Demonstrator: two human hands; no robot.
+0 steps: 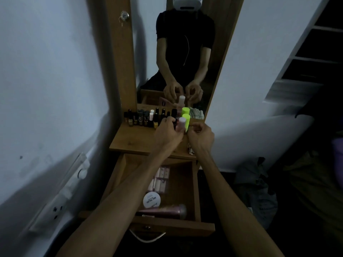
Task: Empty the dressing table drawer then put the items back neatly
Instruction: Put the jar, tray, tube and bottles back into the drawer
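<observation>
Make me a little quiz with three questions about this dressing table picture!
1. True or false: the left hand grips the pink bottle on the tabletop.
2. Which of these lies in the open drawer? A) a round white tin B) a hairbrush C) a pair of scissors
3. Fill in: the bottle standing right behind the pink bottle has a bright ____ colour.

Key: 1 true. 2 A. 3 green. The right hand hovers beside the pink bottle with its fingers curled, holding nothing that shows.
</observation>
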